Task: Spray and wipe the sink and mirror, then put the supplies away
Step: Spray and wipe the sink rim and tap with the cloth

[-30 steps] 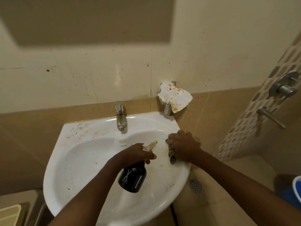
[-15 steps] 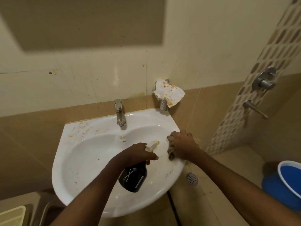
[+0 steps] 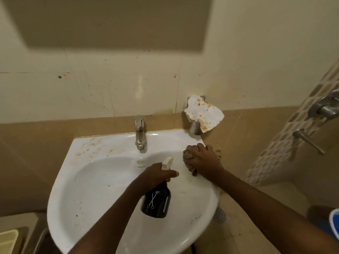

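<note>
We stand over the sink (image 3: 102,189) with both hands busy. Our left hand (image 3: 156,174) is wrapped round the neck of the spray bottle (image 3: 156,202), fingers clenched just under its pale trigger head, so the dark body hangs over the basin, right of the drain side and below the tap (image 3: 140,132). Our right hand (image 3: 203,160) is bunched tight on the cloth (image 3: 189,162), pressing it flat onto the sink's right rim, just right of the tap and below the stained paper (image 3: 203,113) draped on the wall holder.

The bottle looks smooth and glossy, probably glass or hard plastic, and likely slick once wet; we judge the narrow neck the safest hold, with one finger free for the trigger. The cloth is soft and limp, so it wants a bunched, palm-down grip to carry pressure. Brown stains remain on the rim left of the tap and specks inside the basin, so wiping looks far from finished.
</note>
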